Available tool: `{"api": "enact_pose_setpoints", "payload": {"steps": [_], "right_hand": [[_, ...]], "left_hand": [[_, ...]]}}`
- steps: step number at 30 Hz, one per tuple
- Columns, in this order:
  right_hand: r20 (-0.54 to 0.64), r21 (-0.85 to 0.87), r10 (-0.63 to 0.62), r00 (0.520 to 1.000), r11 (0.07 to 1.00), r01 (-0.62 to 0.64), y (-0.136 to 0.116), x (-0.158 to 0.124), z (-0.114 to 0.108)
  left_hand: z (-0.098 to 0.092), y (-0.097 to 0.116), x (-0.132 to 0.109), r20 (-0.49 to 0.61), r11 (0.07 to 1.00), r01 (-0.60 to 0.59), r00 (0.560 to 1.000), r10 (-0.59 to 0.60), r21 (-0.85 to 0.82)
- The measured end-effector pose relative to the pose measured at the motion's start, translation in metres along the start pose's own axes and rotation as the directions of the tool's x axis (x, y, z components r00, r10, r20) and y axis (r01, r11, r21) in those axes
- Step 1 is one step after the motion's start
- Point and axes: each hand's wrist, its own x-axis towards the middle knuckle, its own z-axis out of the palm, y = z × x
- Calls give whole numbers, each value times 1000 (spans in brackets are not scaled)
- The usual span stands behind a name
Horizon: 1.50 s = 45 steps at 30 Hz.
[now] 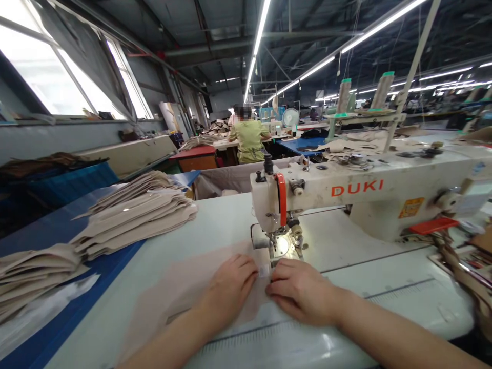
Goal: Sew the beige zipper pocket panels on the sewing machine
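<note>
A sheer pale pink fabric piece (172, 277) lies on the sewing table, its right edge reaching the front of the sewing machine's needle area (282, 246). My left hand (232, 282) is closed, fingers bent together and pressing down on this fabric. Just to the right, my right hand (302, 291) has its fingers curled in a pinch at the fabric's edge, close below the presser foot (272, 251). Between the two hands shows a small whitish, label-like patch (264, 270). The fingertips of my right hand are partly hidden.
The white machine arm (357, 189) stretches across the right side. Stacks of beige cut pieces (142, 215) lie at the left on a blue surface (115, 271). Thread cones (343, 97) stand behind the machine. A person (248, 136) sits farther back. A ruler strip (253, 335) runs along the table front.
</note>
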Motion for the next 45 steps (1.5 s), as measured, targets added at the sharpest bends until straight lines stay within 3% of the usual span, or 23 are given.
{"api": "enact_pose_setpoints", "payload": {"steps": [5,11,20,25,31,39,45], "right_hand": [[-4,16,9,1000,1000,-9,0,-1,-2],[26,-18,6,1000,1000,-6,-1,0,-3],[69,-339,-109,992,932,126,-5,16,2],[123,-384,-53,991,918,97,-10,24,1],[30,-463,-77,997,883,82,-9,34,16],[-88,-423,-78,993,905,33,-8,24,15],[-77,-347,45,996,935,-70,-15,23,13]], "left_hand": [[0,-2,-2,36,1000,-28,999,27,13],[11,-9,-1,-70,996,-84,994,84,9],[15,-11,1,-165,992,-14,986,-7,-125],[17,-12,2,-154,974,78,982,-113,-213],[15,-12,3,-119,959,115,981,-150,-260],[17,-15,3,-105,949,136,980,-172,-284],[15,-13,4,-104,948,131,980,-168,-291]]}}
